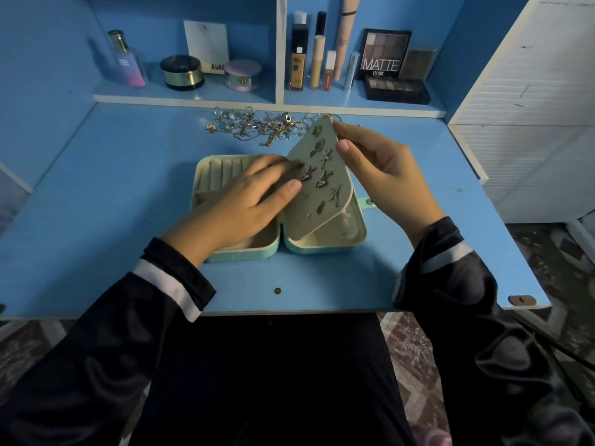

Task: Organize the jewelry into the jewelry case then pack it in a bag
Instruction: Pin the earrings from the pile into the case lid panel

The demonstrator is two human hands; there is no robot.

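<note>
at six o'clock the dark, white-banded sleeves (161, 294) are being rested at the blue desk's (96, 188) edge. the grey-green felt earring panel (309, 207) is being tilted above the open mint-green jewelry case (322, 251), pinched at its twelve o'clock corner by the right hand (386, 178), while flat fingers of the left hand (238, 204) are being pressed against its nine o'clock edge. the pinned earrings are probably being put at risk, since that pressure could dislodge them. tangled silver chains and rings (257, 127) are being left at twelve o'clock.

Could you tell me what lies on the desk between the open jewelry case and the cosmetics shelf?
In the head view, a tangled pile of rings and chains lies there.
</note>
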